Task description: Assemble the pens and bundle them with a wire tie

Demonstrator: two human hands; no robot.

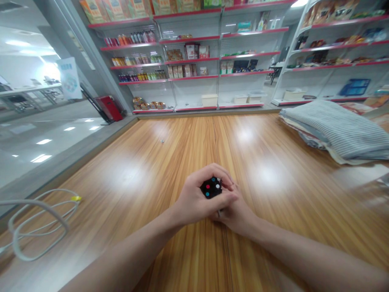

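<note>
A small black cube with coloured dots (211, 187) sits between both hands above the wooden table (136, 162). My left hand (197, 198) wraps over it from the left, fingers curled round the top and thumb along its lower side. My right hand (235, 211) lies under and behind the left, with its fingers closed against the cube's right side. Red, blue and white dots show on the visible faces. Most of the cube is hidden by the fingers.
A stack of folded striped cloths (337, 129) lies at the table's right. A looped white cable (36, 227) with a yellow tag rests at the left edge. A tiny object (162, 141) lies mid-table. Stocked shop shelves (212, 61) stand behind.
</note>
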